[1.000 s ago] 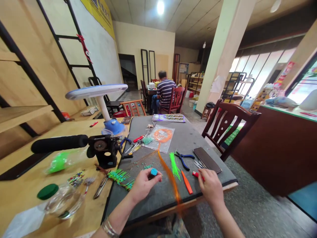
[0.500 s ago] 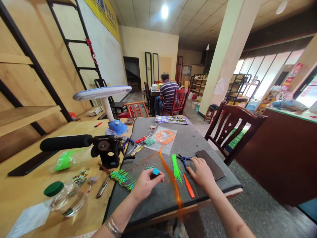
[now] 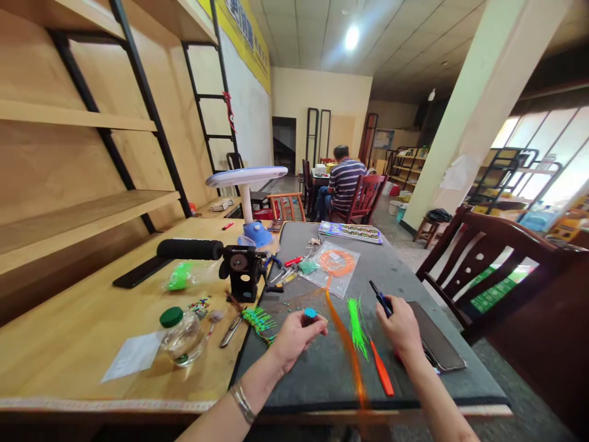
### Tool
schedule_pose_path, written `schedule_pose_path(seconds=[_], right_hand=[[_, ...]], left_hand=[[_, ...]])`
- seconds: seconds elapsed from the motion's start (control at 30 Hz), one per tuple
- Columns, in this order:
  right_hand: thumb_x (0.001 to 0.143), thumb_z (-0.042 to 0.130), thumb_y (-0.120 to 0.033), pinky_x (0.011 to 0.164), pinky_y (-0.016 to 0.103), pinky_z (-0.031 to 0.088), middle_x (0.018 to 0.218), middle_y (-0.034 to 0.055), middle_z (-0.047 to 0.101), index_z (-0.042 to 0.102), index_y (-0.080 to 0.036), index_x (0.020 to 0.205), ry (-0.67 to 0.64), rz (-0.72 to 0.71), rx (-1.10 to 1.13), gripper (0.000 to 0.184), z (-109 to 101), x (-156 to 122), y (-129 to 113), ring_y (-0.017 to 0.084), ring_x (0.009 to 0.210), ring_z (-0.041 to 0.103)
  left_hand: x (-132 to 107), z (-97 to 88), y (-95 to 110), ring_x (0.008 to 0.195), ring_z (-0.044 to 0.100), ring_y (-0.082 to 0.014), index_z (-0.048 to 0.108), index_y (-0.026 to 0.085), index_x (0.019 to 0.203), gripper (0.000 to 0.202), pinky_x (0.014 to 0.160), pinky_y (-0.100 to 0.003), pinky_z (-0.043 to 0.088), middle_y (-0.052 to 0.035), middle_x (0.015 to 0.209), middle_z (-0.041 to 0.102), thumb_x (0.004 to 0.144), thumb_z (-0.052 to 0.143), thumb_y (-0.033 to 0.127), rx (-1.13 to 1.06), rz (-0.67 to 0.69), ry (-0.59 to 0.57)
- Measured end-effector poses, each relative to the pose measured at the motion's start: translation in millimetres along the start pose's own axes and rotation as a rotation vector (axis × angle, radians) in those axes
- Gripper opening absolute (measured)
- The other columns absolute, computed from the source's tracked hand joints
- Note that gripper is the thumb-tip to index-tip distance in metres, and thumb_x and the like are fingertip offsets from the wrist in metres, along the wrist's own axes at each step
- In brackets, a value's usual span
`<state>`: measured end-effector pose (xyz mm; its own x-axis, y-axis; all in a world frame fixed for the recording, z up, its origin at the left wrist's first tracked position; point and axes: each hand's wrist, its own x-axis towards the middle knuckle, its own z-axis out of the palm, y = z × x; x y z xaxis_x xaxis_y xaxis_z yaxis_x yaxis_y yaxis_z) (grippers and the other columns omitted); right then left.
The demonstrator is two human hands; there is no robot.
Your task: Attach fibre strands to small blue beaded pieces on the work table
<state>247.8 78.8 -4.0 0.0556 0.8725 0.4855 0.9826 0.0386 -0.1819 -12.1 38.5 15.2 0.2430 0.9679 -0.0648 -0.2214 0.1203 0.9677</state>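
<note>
My left hand (image 3: 294, 341) pinches a small round teal piece (image 3: 310, 313) between thumb and fingers, just above the grey mat (image 3: 294, 388). Its lower part is hidden by the fingers. In my right hand (image 3: 402, 325) are blue-handled pliers (image 3: 381, 299), with the dark jaws pointing away to the upper left. Between the hands lie a bundle of bright green strands (image 3: 356, 325), a long hank of orange fibres (image 3: 346, 344) and a tool with an orange-red handle (image 3: 381, 369). A dark phone (image 3: 439, 341) is beside my right wrist.
A black tripod head (image 3: 243, 276), a green-capped jar (image 3: 183, 341) and a green-tied piece (image 3: 258, 320) stand or lie to the left. Farther back are a plastic bag with an orange coil (image 3: 339, 263) and a lamp (image 3: 251, 178). A person in stripes (image 3: 346, 184) sits beyond.
My right hand has closed around the pliers and lifted them off the mat. The left hand keeps its pinch on the teal piece. The camera view has turned left.
</note>
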Motion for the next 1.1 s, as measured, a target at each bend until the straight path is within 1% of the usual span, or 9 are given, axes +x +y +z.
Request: schedule_pose_path(seconds=[0.03,0.1,0.2,0.27,0.4,0.47,0.7,0.93,1.1], right_hand=[[0.085,0.047,-0.034,0.081,0.033,0.044,0.094,0.0122,0.064,0.057,-0.012,0.102,0.017,-0.016,0.043,0.029,-5.8,-6.2,-6.4,0.024,0.092,0.058],[0.084,0.049,-0.036,0.075,0.03,0.047,0.091,0.0089,0.064,0.055,-0.016,0.1,0.024,-0.101,0.282,0.026,-15.8,-25.0,-23.9,0.022,0.084,0.06],[0.079,0.051,-0.028,0.074,0.03,0.048,0.09,0.0076,0.065,0.054,-0.018,0.1,-0.055,-0.206,0.436,0.024,-21.8,-56.7,-52.7,0.021,0.083,0.061],[0.079,0.049,-0.025,0.074,0.029,0.049,0.09,0.007,0.065,0.054,-0.019,0.101,-0.078,-0.207,0.487,0.023,-20.3,-70.9,-66.9,0.021,0.083,0.062],[0.078,0.05,-0.024,0.073,0.03,0.049,0.09,0.0076,0.067,0.057,-0.019,0.099,-0.095,-0.172,0.523,0.023,-16.9,-77.4,-79.3,0.021,0.082,0.063],[0.077,0.051,-0.023,0.073,0.03,0.049,0.09,0.0077,0.067,0.057,-0.018,0.099,-0.101,-0.168,0.536,0.024,-17.8,-75.6,-81.8,0.021,0.082,0.064],[0.078,0.049,-0.024,0.068,0.028,0.048,0.084,0.0058,0.067,0.058,-0.019,0.097,-0.11,-0.167,0.545,0.021,-18.6,-75.1,-86.8,0.02,0.075,0.063],[0.081,0.047,-0.027,0.06,0.023,0.043,0.072,0.0006,0.065,0.059,-0.02,0.09,-0.227,-0.113,0.64,0.016,-22.2,-75.9,-89.8,0.016,0.064,0.06],[0.079,0.05,-0.033,0.057,0.022,0.04,0.064,-0.0009,0.059,0.059,-0.019,0.081,-0.263,0.001,0.797,0.017,-20.6,-73.8,-84.0,0.015,0.06,0.054]], left_hand=[[0.5,-0.1,0.1,0.042,0.028,-0.003,0.065,0.011,0.075,0.032,0.039,-0.02,0.014,-0.0012,0.064,0.062,0.065,0.074,0.04,-0.017,0.0,0.003],[0.7,0.3,0.8,0.042,0.026,-0.0029,0.064,0.011,0.073,0.033,0.04,-0.019,0.014,0.0001,0.061,0.06,0.064,0.075,0.041,-0.046,-0.002,0.012],[-0.2,2.5,1.9,0.041,0.022,-0.0024,0.064,0.012,0.071,0.035,0.04,-0.02,0.01,0.0035,0.055,0.054,0.062,0.076,0.043,-0.091,-0.029,0.021],[-0.7,3.9,2.0,0.04,0.019,-0.0022,0.063,0.012,0.07,0.035,0.039,-0.02,0.008,0.0058,0.051,0.048,0.062,0.077,0.044,-0.107,-0.041,0.014],[0.9,3.6,-1.4,0.04,0.017,-0.0028,0.063,0.012,0.067,0.035,0.04,-0.021,0.007,0.0094,0.044,0.035,0.065,0.074,0.045,-0.077,-0.024,-0.005],[2.7,2.5,-4.2,0.039,0.017,-0.003,0.063,0.012,0.067,0.035,0.04,-0.021,0.007,0.0098,0.044,0.033,0.065,0.074,0.045,-0.067,-0.011,-0.011],[4.7,1.7,-7.0,0.039,0.018,-0.0028,0.063,0.012,0.068,0.035,0.04,-0.021,0.008,0.0096,0.045,0.035,0.063,0.075,0.045,-0.078,-0.026,-0.002],[3.2,3.4,-4.3,0.039,0.023,-0.0016,0.062,0.012,0.072,0.034,0.04,-0.021,0.009,0.0035,0.056,0.056,0.061,0.077,0.042,-0.092,-0.022,0.007],[2.8,3.0,-0.5,0.04,0.03,-0.0031,0.065,0.013,0.084,0.038,0.041,-0.02,0.018,0.0007,0.061,0.063,0.061,0.077,0.04,0.002,-0.003,0.017]])
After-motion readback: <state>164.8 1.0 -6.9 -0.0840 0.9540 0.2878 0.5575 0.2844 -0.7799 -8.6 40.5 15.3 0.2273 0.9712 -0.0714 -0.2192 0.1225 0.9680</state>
